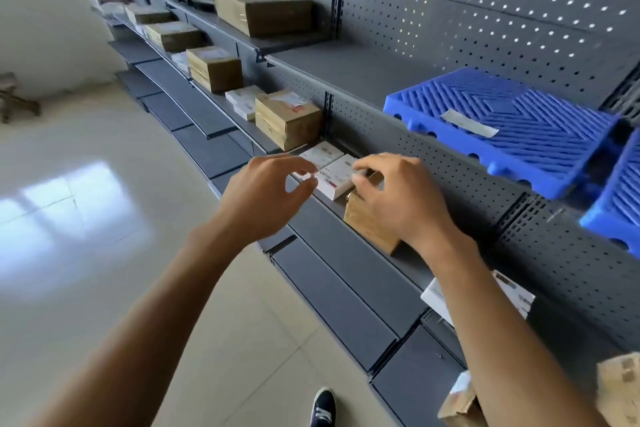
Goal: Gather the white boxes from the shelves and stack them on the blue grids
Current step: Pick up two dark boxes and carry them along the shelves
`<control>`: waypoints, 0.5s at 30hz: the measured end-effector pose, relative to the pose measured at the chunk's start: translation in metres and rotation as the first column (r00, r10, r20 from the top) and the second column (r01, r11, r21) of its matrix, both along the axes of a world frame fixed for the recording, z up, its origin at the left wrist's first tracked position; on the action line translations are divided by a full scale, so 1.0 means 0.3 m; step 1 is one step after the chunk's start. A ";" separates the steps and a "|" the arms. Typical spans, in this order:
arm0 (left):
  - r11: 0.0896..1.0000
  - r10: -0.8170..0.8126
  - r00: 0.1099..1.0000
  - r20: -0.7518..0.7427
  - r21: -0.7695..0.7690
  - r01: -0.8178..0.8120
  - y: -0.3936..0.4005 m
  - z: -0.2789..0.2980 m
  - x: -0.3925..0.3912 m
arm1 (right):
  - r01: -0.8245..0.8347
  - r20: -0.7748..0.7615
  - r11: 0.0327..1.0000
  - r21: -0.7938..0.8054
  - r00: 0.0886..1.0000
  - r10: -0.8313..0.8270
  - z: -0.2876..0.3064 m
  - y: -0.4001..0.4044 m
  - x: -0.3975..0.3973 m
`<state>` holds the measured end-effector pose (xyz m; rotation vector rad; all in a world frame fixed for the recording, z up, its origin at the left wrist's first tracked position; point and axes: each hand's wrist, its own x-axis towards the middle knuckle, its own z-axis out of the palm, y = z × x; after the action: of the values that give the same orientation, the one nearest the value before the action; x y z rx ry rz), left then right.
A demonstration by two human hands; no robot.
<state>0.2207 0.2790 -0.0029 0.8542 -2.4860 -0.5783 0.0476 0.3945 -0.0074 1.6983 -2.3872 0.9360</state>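
Judging by the bare blue grid (512, 125), nothing had been stacked yet. A white box (334, 177) on the middle shelf (346, 239) was pinched by the right hand (398, 198); the left hand (266, 194) was held loosely spread beside it.

Single wide-angle view from head height, looking forward and steeply down along grey shelves (346, 274) running off to upper left; close over both forearms, floor (104, 253) and one shoe (322, 406) at bottom edge.

bright daylight, floor (79, 191) glare, blurred warped edges
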 end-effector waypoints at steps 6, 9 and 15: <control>0.997 0.078 0.995 0.059 -0.009 -0.078 -0.226 -0.003 -0.061 | -0.079 0.025 0.997 0.000 0.997 0.079 0.017 -0.252 -0.085; 0.993 0.118 0.990 0.071 -0.011 -0.118 -0.318 -0.010 -0.063 | -0.141 0.036 0.990 0.018 0.990 0.140 0.014 -0.377 -0.095; 0.974 0.226 0.972 0.058 0.007 -0.227 -0.475 -0.018 -0.012 | -0.233 0.026 0.972 0.041 0.972 0.232 0.000 -0.628 -0.062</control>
<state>0.2170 0.1366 -0.0085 1.1558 -2.3916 -0.4986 0.0290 0.2060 -0.0073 2.0296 -2.2717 0.9387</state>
